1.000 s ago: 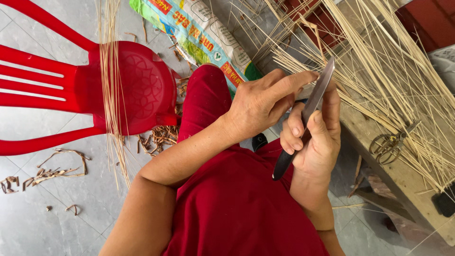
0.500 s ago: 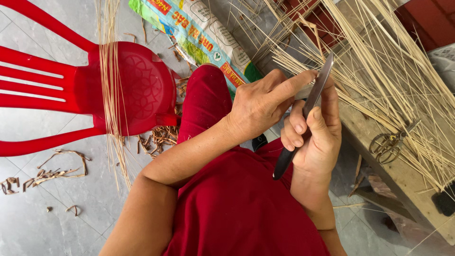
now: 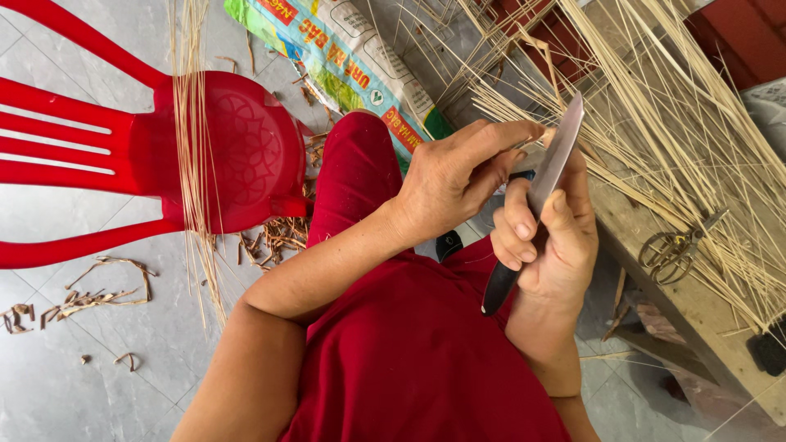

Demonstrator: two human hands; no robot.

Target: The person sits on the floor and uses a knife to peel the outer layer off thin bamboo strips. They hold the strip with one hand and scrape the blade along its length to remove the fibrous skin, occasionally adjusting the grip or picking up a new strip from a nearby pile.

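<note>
Two hands are engaged at my lap. My right hand [image 3: 550,245] is closed around a knife [image 3: 536,192], fingers wrapped over the dark handle, blade pointing up and away from me. My left hand [image 3: 458,184] sits just beside the blade, forefinger and thumb pinched narrow at the blade's upper part; a thin straw may be held there, but I cannot tell, as it is too fine to see.

Material status, as a judgement: a small bundle of straws [image 3: 190,123] lies across the seat of the red plastic chair [image 3: 237,155], and brown shavings [image 3: 278,233] are scattered on the tiled floor beneath it, suggesting part of the work is done. A much larger loose pile of straws [image 3: 655,123] covers the wooden bench [image 3: 696,303], beside a pair of scissors [image 3: 675,245]. Most remains.
</note>
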